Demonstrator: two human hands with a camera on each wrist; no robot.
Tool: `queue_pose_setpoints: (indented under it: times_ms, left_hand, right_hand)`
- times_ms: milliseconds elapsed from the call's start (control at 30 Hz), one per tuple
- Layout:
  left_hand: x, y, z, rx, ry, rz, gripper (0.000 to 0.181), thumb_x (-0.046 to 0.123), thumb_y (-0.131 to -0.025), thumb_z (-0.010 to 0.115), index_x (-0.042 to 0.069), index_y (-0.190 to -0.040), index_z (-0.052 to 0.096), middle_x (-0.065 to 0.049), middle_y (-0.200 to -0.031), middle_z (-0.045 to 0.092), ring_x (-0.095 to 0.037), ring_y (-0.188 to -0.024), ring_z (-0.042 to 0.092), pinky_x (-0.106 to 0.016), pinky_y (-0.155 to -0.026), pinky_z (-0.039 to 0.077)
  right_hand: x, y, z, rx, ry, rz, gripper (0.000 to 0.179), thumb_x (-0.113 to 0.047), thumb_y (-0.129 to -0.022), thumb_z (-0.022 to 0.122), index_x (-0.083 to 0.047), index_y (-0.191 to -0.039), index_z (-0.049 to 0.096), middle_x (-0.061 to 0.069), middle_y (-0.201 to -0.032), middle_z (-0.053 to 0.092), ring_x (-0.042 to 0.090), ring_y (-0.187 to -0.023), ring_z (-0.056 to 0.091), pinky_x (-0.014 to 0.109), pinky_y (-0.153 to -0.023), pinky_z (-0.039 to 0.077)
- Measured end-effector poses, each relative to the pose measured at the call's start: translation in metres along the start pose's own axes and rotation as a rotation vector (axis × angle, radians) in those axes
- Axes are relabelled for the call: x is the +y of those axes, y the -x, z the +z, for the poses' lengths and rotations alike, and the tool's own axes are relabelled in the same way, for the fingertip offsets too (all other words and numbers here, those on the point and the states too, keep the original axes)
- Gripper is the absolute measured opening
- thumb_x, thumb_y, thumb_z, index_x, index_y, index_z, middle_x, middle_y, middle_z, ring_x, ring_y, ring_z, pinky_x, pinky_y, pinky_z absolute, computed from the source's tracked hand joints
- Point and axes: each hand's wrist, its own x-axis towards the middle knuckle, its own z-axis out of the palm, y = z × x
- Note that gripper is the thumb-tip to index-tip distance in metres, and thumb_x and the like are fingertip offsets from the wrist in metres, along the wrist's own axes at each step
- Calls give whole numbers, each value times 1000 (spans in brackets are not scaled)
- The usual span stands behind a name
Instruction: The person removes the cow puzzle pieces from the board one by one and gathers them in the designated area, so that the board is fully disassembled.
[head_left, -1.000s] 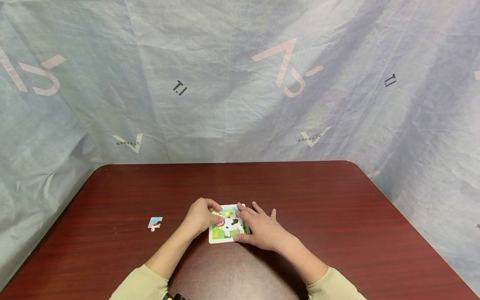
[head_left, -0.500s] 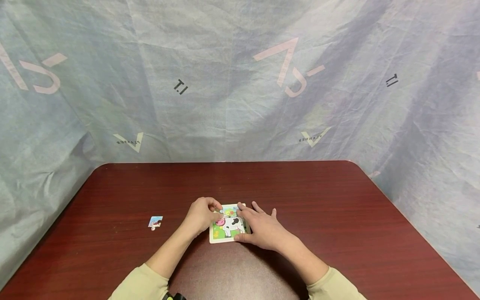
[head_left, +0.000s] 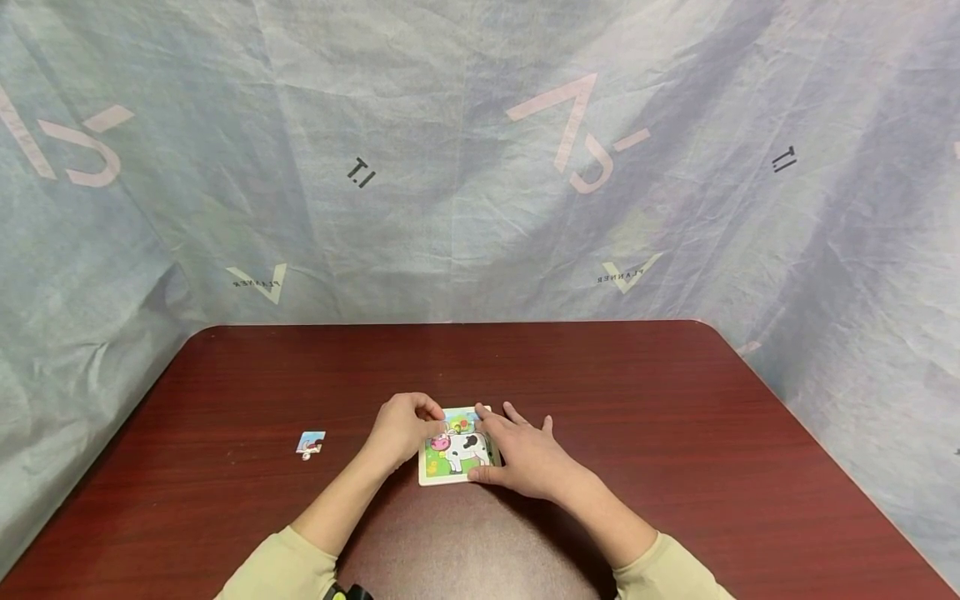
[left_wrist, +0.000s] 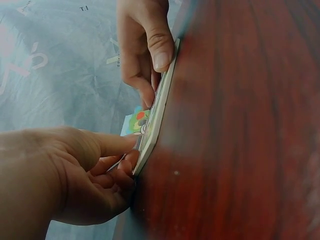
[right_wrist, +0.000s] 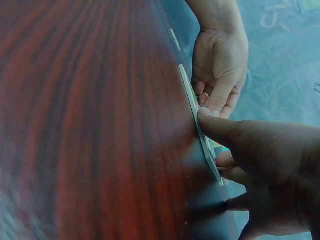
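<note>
A square cow jigsaw puzzle point(head_left: 463, 451) in a pale tray lies in the middle of the table. Above its upper left corner, my left hand point(head_left: 403, 427) pinches a puzzle piece between thumb and fingers, which hide most of it. In the left wrist view, a piece with a red fruit point(left_wrist: 131, 124) tilts up from the tray beside my left thumb. Spread over the puzzle's right side is my right hand point(head_left: 527, 452). Its thumb rests at the near edge and its index finger at the far edge; the other fingers extend past the tray.
A loose puzzle piece point(head_left: 310, 444) with blue sky lies on the dark red table point(head_left: 637, 400), left of my left hand. A grey printed cloth point(head_left: 450, 208) hangs behind the table and along both sides.
My left thumb has shifted slightly at the puzzle's upper left corner. My right hand stays in place, and the loose piece at left lies where it was.
</note>
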Motion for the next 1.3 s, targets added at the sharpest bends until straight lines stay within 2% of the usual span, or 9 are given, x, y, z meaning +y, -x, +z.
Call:
queue_pose_setpoints:
  times_ms: [333, 667, 967, 1300]
  left_hand:
    - [-1, 0, 0, 14, 32, 7, 11, 2, -86, 78, 8, -83, 69, -4, -78, 61, -17, -69, 56, -29, -60, 47]
    - [-3, 0, -3, -13, 62, -11, 7, 5, -86, 79, 7, -86, 72, -5, -80, 63, -17, -71, 58, -29, -62, 47]
    - [-6, -1, -11, -18, 64, -5, 6, 8, -86, 79, 8, -86, 73, -3, -80, 64, -18, -76, 58, -31, -67, 46]
    - [-14, 1, -21, -25, 86, -9, 6, 9, -88, 78, 8, -89, 72, -4, -83, 63, -19, -75, 56, -32, -65, 46]
  right_hand:
    - [0, -1, 0, -2, -4, -11, 75, -53, -88, 74, -15, -148, 50, 4, -159, 39, 43, -146, 30, 87, -94, 19]
    - [0, -1, 0, -9, -6, -6, 75, -53, -88, 74, -16, -148, 49, 4, -159, 40, 43, -146, 29, 87, -94, 19]
    - [0, -1, 0, -9, -9, -8, 73, -53, -88, 74, -16, -147, 50, 4, -160, 38, 44, -146, 29, 87, -94, 18]
    - [-1, 1, -1, -10, -7, -10, 71, -51, -89, 74, -15, -146, 51, 4, -161, 37, 44, -146, 28, 86, -95, 18]
